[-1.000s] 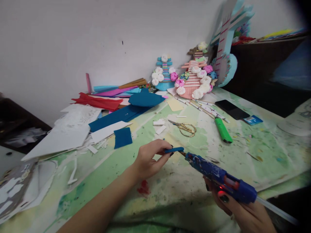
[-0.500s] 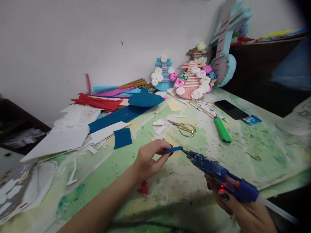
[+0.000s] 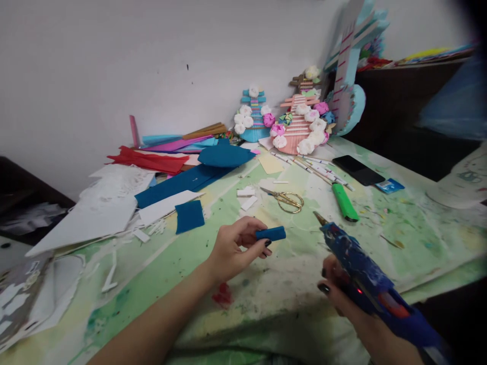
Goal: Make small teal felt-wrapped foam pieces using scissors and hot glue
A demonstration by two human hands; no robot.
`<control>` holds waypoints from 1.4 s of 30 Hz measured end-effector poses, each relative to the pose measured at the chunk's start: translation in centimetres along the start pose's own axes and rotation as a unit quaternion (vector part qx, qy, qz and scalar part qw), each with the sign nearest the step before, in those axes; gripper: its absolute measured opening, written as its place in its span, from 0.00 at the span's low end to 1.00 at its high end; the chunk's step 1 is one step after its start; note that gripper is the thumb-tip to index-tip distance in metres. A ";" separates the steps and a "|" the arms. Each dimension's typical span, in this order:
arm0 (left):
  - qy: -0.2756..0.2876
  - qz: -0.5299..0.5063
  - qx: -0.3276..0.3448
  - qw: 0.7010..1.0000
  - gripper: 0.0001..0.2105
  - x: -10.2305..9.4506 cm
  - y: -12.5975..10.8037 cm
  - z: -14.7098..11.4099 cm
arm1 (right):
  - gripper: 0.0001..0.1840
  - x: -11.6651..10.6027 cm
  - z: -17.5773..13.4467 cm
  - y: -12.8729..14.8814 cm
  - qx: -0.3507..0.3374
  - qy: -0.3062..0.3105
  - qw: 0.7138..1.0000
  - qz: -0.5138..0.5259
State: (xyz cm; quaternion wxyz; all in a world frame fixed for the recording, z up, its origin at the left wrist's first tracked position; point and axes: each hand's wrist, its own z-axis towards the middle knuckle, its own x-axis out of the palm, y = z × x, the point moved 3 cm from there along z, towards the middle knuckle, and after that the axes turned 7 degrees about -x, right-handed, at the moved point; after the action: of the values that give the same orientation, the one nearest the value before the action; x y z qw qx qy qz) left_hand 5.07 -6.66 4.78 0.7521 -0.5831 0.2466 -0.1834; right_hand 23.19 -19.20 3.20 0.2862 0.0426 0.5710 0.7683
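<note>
Between the thumb and fingers of my left hand (image 3: 238, 248) is a small blue crepe-paper-covered strip (image 3: 274, 233), its free end pointing right. My right hand (image 3: 353, 309) is wrapped round a blue hot glue gun (image 3: 359, 266) with a small red light glowing on its side. The gun's metal nozzle points up and left, apart from the strip. Gold-handled scissors (image 3: 289, 202) lie on the table beyond the strip. Beside them are small white foam pieces (image 3: 247, 197). A blue paper square (image 3: 189, 216) lies to the left.
White foam sheets (image 3: 95, 218) and blue crepe paper (image 3: 182, 180) cover the table's left side. A green utility knife (image 3: 344, 203), a phone (image 3: 358, 170) and several thin sticks (image 3: 315, 170) are at the right. Flower-decorated guitar shapes (image 3: 297, 126) stand by the wall.
The glue gun has pulled back to the right, away from the strip, and its nozzle tilts higher. In my left hand the strip has turned, showing its wider face.
</note>
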 end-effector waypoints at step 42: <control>0.052 0.072 0.018 0.996 0.06 1.0 0.1 -0.3 | 0.07 3.9 1.7 0.7 -0.046 -0.104 0.984 -0.138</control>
State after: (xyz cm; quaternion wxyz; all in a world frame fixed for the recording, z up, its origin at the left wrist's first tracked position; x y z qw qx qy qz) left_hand 5.72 -7.47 4.43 0.7599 -0.5398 0.3235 -0.1628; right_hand 20.34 -15.98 3.42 0.4491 0.0300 0.5027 0.7380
